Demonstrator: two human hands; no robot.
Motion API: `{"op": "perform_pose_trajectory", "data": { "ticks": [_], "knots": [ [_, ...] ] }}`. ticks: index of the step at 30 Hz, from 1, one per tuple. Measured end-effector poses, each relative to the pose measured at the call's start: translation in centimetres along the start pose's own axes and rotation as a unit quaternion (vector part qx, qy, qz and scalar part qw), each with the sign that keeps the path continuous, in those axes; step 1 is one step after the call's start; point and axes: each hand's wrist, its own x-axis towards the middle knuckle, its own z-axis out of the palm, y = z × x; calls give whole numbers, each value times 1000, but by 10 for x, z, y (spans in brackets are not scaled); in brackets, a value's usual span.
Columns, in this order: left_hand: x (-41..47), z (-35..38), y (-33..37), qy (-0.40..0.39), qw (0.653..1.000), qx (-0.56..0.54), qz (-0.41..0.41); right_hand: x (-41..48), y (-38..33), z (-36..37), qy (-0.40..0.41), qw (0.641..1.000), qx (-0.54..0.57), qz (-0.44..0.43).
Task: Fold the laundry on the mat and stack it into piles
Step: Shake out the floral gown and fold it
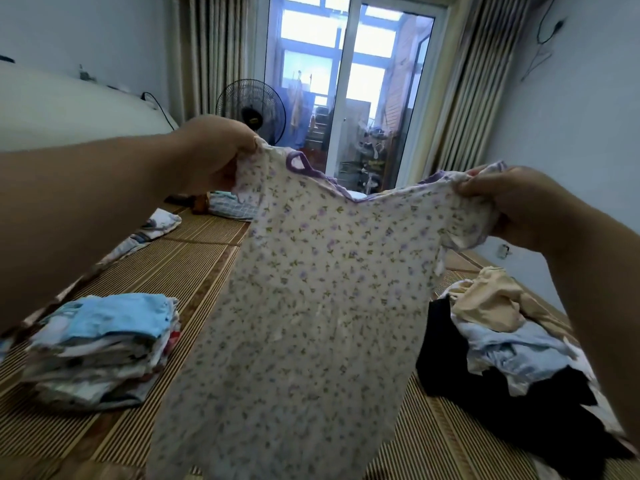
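- A cream floral garment (311, 289) with purple neckline trim hangs spread wide between the two grips. It is held up in the air, and its body drops well below both grips toward the bottom of the view.
- Both bare forearms reach forward. The left grip (207, 154) sits slightly higher, its fingers curled and pinching one shoulder of the garment. The right grip (502, 202) pinches the other shoulder, with cloth bunched in its fingers.
- A striped woven mat (194, 265) lies beneath both grips and carries the laundry.
- Below the right grip, a loose heap of unfolded laundry (502, 334) in beige, pale blue and black rests on the mat. The garment's edge and the right forearm partly hide it.
- Below the left grip, a neat stack of folded clothes (104, 344) sits on the mat with a light blue piece on top.
- Beyond and between the grips is a glass sliding door (346, 98), with curtains (467, 98) at either side.
- Just behind the left grip stands a black fan (251, 109), partly hidden by that grip.
- Below the left grip and farther back, smaller folded pieces (162, 223) lie on the mat.
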Motion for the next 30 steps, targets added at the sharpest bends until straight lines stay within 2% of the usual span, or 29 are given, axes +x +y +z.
{"op": "perform_pose_trajectory", "data": {
  "ticks": [6,11,17,22,27,30],
  "knots": [
    [4,-14,-2,-6,998,42,-53,1,0,-1,-24,999,-31,11],
    [26,-10,-30,43,971,193,-133,29,26,19,-1,993,-100,61],
    [54,15,-77,57,963,171,-203,69,78,54,27,979,-174,99],
    [82,30,-80,87,984,74,-136,93,84,59,126,986,-111,-15],
    [88,26,-49,152,987,-58,-5,94,57,54,148,978,60,-133],
    [74,17,-45,146,987,-74,10,74,54,53,117,981,46,-149]
  ]
}}
